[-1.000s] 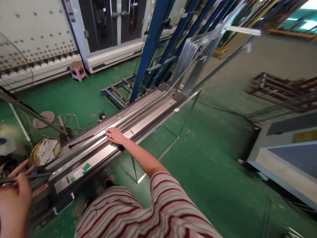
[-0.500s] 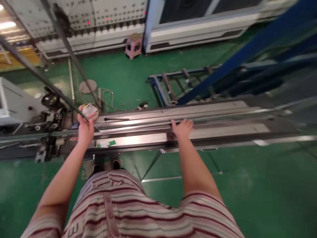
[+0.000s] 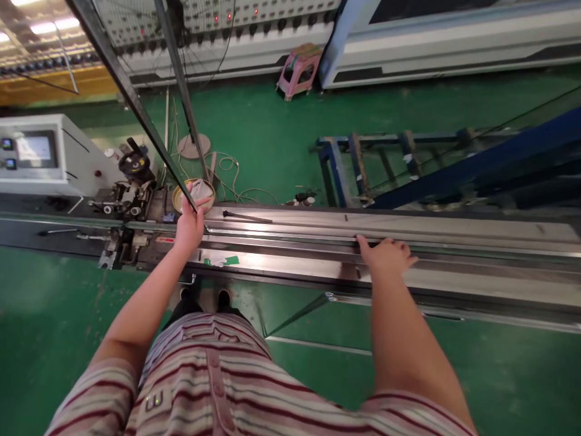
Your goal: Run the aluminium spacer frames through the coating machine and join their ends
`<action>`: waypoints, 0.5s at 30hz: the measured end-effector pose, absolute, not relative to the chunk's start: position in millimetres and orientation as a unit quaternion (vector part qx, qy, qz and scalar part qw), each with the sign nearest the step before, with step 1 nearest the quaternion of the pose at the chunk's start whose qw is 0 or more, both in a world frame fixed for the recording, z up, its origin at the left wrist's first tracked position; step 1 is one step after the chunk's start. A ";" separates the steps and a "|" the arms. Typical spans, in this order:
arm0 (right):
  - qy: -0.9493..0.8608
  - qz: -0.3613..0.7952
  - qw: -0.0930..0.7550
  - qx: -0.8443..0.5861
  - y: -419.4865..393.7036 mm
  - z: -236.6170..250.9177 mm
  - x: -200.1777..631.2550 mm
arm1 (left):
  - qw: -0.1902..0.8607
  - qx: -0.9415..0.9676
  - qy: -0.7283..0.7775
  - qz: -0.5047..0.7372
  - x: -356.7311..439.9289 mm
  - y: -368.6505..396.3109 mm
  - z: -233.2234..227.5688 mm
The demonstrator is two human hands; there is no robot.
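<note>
My left hand [image 3: 189, 223] grips a long thin metal bar [image 3: 131, 97] that rises from the hand up toward the top left. The bar's lower end meets the long steel machine bed [image 3: 454, 236] that runs across the view. My right hand [image 3: 385, 254] lies flat, fingers spread, on a strip in the bed's channel, well to the right of the left hand. A second upright bar [image 3: 179, 79] stands just behind the first. I wear a striped shirt, and my feet show below the bed.
A control box with a screen [image 3: 31, 154] and a handwheel mechanism [image 3: 134, 166] sit at the left end. A round bowl with a rag [image 3: 193, 191], cables, a pink stool [image 3: 299, 69], a blue steel rack [image 3: 408, 163] and a white machine stand on the green floor behind.
My view has swung left and down from the rack to the bed. The left hand came forward and closed on the bar; the right hand stayed on the bed.
</note>
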State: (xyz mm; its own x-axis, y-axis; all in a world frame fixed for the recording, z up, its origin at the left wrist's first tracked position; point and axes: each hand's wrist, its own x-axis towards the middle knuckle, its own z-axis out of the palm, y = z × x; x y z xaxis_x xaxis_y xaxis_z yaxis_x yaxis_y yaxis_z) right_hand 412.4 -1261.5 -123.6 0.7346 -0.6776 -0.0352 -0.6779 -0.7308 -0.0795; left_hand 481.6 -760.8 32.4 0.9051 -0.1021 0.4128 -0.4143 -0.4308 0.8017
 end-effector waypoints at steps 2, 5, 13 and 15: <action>0.373 0.008 0.024 -0.928 -1237.3 -122.0 416.5 | 0.505 0.835 -0.142 0.165 486.2 -733.4 31.8; 0.358 0.010 0.006 -0.934 -1193.6 -121.9 423.3 | 0.495 0.840 -0.130 0.180 492.7 -685.4 35.0; 0.333 0.013 -0.009 -0.943 -1062.7 -123.4 447.3 | 0.472 0.850 -0.116 0.202 514.7 -552.9 39.7; 0.329 0.012 0.013 -0.944 -1028.4 -123.8 454.2 | 0.476 0.848 -0.115 0.202 521.3 -517.2 39.2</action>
